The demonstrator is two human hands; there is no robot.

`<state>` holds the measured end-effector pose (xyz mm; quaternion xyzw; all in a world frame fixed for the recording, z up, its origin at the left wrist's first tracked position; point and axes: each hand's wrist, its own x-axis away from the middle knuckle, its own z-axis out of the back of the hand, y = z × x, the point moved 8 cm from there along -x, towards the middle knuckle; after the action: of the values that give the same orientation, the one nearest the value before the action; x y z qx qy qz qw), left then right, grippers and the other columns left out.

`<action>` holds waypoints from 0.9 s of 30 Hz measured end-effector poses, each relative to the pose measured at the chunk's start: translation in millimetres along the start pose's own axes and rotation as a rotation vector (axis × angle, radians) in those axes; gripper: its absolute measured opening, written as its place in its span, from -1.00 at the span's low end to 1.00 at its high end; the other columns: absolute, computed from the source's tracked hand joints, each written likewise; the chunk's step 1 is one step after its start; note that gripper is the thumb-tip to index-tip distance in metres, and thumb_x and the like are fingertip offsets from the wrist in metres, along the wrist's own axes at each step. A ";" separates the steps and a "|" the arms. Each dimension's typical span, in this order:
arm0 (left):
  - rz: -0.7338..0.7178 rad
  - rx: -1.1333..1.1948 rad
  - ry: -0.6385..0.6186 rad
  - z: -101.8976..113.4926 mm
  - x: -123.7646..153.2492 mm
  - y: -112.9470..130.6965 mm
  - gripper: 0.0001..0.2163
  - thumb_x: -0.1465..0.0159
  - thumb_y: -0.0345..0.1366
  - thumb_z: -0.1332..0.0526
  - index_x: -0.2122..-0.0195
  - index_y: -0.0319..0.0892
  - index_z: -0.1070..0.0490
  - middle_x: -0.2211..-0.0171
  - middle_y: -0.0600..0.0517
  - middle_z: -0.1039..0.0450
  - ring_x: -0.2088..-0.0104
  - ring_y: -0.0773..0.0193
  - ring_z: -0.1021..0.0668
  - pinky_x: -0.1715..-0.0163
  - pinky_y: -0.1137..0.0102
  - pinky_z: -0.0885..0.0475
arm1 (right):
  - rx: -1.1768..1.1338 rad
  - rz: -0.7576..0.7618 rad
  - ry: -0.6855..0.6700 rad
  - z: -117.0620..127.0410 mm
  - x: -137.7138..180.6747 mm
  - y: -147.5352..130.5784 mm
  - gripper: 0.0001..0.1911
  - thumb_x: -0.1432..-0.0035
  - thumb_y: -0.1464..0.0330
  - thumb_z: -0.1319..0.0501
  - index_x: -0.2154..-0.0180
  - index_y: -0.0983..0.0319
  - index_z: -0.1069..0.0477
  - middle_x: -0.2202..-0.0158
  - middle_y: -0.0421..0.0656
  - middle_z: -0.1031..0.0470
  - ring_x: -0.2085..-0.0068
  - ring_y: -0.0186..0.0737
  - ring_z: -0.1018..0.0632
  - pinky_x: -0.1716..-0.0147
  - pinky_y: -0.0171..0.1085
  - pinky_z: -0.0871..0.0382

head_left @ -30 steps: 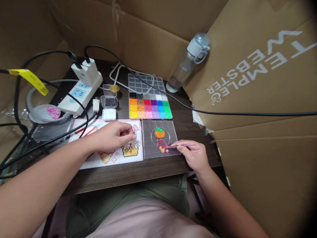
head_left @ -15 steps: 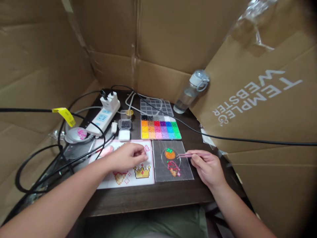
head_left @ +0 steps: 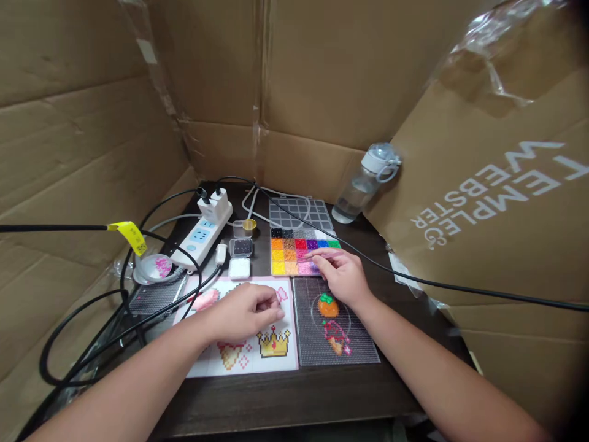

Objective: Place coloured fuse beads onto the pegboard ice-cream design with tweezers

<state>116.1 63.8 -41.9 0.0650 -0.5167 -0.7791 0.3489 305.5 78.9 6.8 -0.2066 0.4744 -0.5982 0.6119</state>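
Note:
My right hand (head_left: 341, 276) pinches thin pink tweezers (head_left: 307, 260) whose tip reaches into the pink-purple cells of the colour bead tray (head_left: 294, 250). My left hand (head_left: 248, 313) rests curled, fingers pressed together, on the pattern sheet (head_left: 248, 353) showing a yellow crown and an ice-cream cone. To the right of the sheet lies a clear pegboard (head_left: 335, 331). It carries an orange fruit with green top (head_left: 328, 305) and a partly built pink and red figure (head_left: 337, 336).
A white power strip (head_left: 202, 236) with plugs and black cables (head_left: 92, 307) fills the left side. Small boxes of black and white beads (head_left: 240, 258) sit by the tray. A clear water bottle (head_left: 363, 184) stands at the back right. Cardboard walls surround the dark table (head_left: 294, 399).
My right hand has moved with the tweezers from the pegboard up and left to the bead tray. The camera has tilted upward. My left hand stays on the pattern sheet.

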 end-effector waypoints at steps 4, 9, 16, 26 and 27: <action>0.011 -0.027 -0.019 -0.7 -0.5 -0.4 -0.77 -0.26 -0.14 -0.12 0.47 -0.15 -0.29 0.54 0.16 -0.27 0.49 0.37 -0.31 0.46 0.46 -0.18 | -0.024 0.017 0.028 -0.6 7.0 1.9 -0.87 -0.11 0.35 -0.27 0.38 0.14 -0.63 0.32 -0.14 -0.67 0.29 -0.15 -0.65 0.18 -0.15 -0.56; 0.020 -0.046 -0.038 -1.4 -0.7 -1.2 -0.77 -0.28 -0.14 -0.11 0.45 -0.14 -0.30 0.53 0.15 -0.28 0.48 0.37 -0.32 0.46 0.46 -0.17 | -0.112 -0.013 -0.010 -9.2 6.7 5.1 -0.87 -0.10 0.40 -0.27 0.39 0.15 -0.62 0.35 -0.14 -0.67 0.29 -0.14 -0.66 0.19 -0.14 -0.58; 0.021 -0.050 -0.042 -1.9 -0.4 -0.7 -0.76 -0.29 -0.14 -0.11 0.46 -0.15 -0.29 0.54 0.15 -0.26 0.48 0.37 -0.31 0.46 0.46 -0.17 | -0.159 -0.065 -0.062 -17.0 4.3 12.0 -0.88 -0.09 0.37 -0.28 0.41 0.17 -0.62 0.35 -0.12 -0.67 0.31 -0.16 -0.65 0.25 -0.18 -0.59; 0.014 -0.037 -0.035 -0.7 -0.1 0.9 -0.77 -0.28 -0.16 -0.11 0.46 -0.15 -0.29 0.55 0.17 -0.26 0.50 0.39 -0.30 0.47 0.47 -0.18 | -0.152 -0.063 -0.063 -17.5 2.9 11.1 -0.88 -0.07 0.38 -0.29 0.42 0.21 -0.61 0.36 -0.11 -0.67 0.33 -0.18 -0.66 0.29 -0.23 -0.61; 0.013 -0.035 -0.036 -0.7 0.1 1.3 -0.77 -0.28 -0.16 -0.12 0.46 -0.15 -0.29 0.55 0.17 -0.25 0.50 0.39 -0.30 0.47 0.47 -0.18 | -0.155 -0.068 -0.063 -17.8 3.0 11.5 -0.89 -0.07 0.38 -0.29 0.42 0.21 -0.61 0.37 -0.11 -0.67 0.34 -0.18 -0.66 0.30 -0.23 -0.61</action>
<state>117.0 62.9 -41.1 0.0413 -0.5096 -0.7868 0.3457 296.4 84.0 -11.8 -0.2880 0.4925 -0.5732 0.5882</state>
